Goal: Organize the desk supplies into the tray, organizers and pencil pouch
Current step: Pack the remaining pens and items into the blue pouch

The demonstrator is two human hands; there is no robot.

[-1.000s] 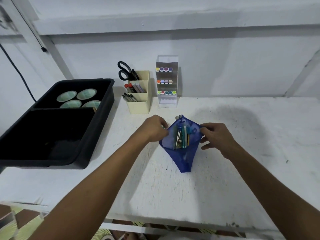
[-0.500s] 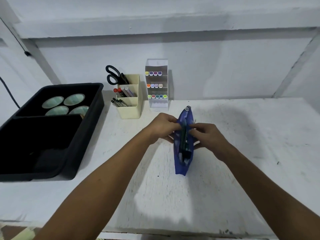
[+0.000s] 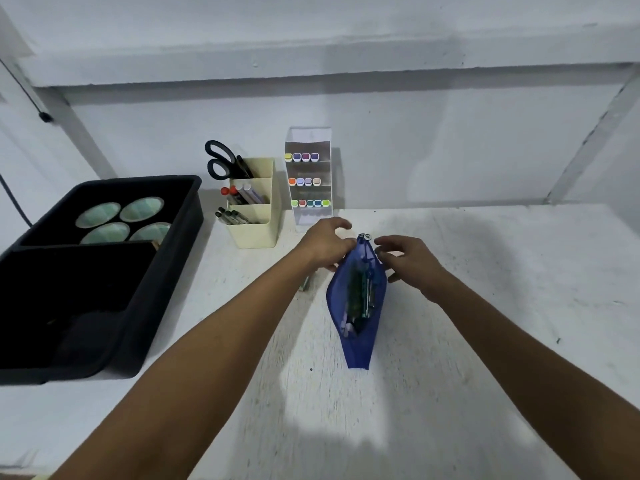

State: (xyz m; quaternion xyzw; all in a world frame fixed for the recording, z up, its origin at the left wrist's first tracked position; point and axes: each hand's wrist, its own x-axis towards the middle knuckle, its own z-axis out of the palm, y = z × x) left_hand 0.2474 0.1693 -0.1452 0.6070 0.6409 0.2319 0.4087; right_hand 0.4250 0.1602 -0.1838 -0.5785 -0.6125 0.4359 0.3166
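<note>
Head view, looking down at a white desk (image 3: 485,341); a blue mesh pouch (image 3: 360,306) lies in the middle, its long axis running away from the person, the zipper pull (image 3: 363,236) at the far tip and the closed end nearest the body; pens and other small supplies show through its open slit.

Both hands meet at the pouch's far end, one on each side; the left hand (image 3: 325,245) rests against the left edge, fingers curled and loosely spread, touching the fabric, though whether they pinch it cannot be told; the right hand (image 3: 407,259) sits just right of the zipper pull, thumb and forefinger half open and near the pull, not clearly closed on anything; the right looks nearer the pull, so it seems the likelier one to draw the zipper toward the body while the left steadies the fabric.

Both forearms reach forward from the lower corners, converging on the pouch.

At the left a black tray (image 3: 166,271) holds four round tins; behind, a cream organizer (image 3: 256,226) holds scissors (image 3: 221,161) and pens; beside it a clear rack (image 3: 310,181) holds markers.
</note>
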